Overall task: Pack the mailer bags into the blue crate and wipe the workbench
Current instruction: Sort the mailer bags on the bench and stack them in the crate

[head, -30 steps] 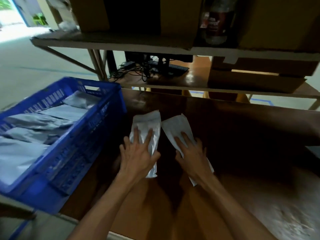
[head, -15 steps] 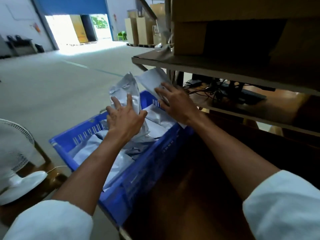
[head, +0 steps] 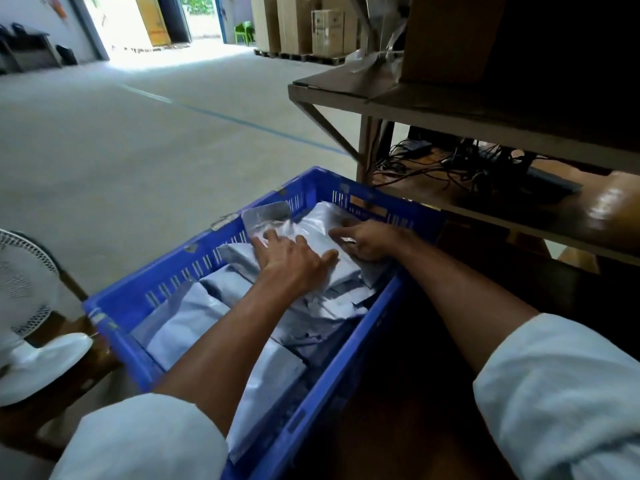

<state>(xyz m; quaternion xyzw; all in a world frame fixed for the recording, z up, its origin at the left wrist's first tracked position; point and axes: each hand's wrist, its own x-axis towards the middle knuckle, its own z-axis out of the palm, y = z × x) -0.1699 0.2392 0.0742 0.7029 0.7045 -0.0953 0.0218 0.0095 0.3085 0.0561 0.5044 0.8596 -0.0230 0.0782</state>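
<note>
Both hands press 2 mailer bags (head: 311, 237) onto the pile at the far end of the crate (head: 346, 344). The left hand (head: 294, 261) lies flat and open on the nearer bag; the right hand (head: 367, 239) seems open too, though its fingertips blur. The bags' long axes run away from the person; the workbench (head: 415, 393) lies right.
</note>
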